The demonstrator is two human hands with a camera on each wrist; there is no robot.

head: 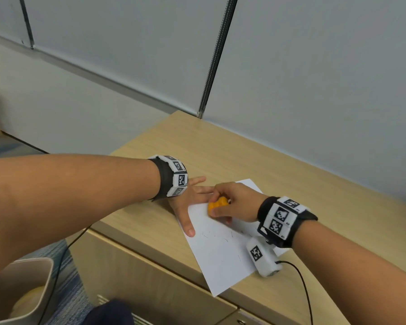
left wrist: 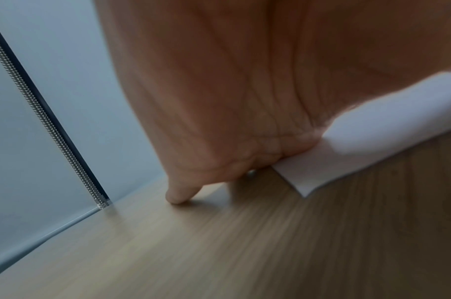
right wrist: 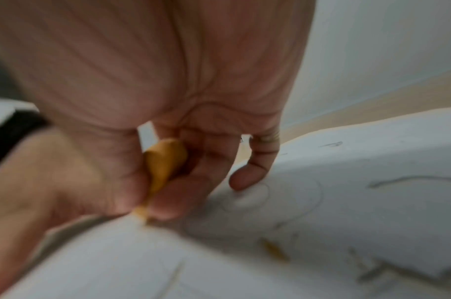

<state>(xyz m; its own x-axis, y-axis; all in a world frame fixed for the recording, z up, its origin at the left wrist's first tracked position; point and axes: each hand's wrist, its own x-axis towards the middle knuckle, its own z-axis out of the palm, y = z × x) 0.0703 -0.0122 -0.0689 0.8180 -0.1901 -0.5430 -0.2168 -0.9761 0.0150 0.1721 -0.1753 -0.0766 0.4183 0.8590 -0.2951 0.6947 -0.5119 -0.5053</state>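
Observation:
A white sheet of paper (head: 223,252) with faint pencil marks lies on a light wooden cabinet top (head: 220,156). My left hand (head: 192,202) lies flat with spread fingers, pressing the paper's left edge (left wrist: 347,145) down. My right hand (head: 230,202) pinches a small orange eraser (head: 217,204) between thumb and fingers and holds its tip against the paper near the left hand. In the right wrist view the orange eraser (right wrist: 162,161) sits between thumb and fingers, with orange crumbs (right wrist: 272,248) on the marked sheet (right wrist: 347,192).
A grey partition wall (head: 291,66) stands right behind the cabinet top. A beige bin (head: 21,289) sits on the floor at the lower left. A black cable (head: 300,282) runs from the right wrist camera over the cabinet's front edge.

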